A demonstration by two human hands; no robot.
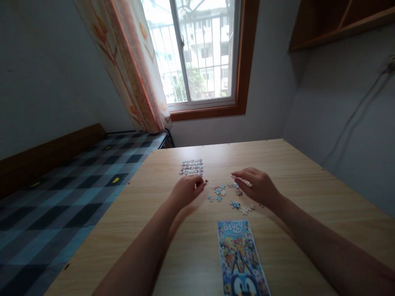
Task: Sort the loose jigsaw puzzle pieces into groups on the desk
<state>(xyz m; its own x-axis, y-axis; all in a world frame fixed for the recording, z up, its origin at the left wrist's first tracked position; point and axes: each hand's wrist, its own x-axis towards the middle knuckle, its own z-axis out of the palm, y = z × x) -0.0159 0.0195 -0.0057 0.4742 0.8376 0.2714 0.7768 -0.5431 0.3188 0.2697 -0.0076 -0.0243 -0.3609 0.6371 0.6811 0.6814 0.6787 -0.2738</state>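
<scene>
My left hand (188, 190) hovers over the wooden table (293, 172), its fingers pinched on a small jigsaw piece (205, 181) at the fingertips. My right hand (257, 185) is curled beside it, fingers closed over small pale pieces near its tips. Between and below the hands lie several loose jigsaw pieces (219, 190). A partly joined patch of puzzle (191, 167) lies just beyond the left hand. A blue picture sheet (242, 259) marked "Bluey" lies flat near me.
A bed with a blue and black checked cover (61, 197) runs along the table's left edge. A window (197, 53) with a flowered curtain (129, 65) is ahead. A wooden shelf (339, 20) hangs at the upper right.
</scene>
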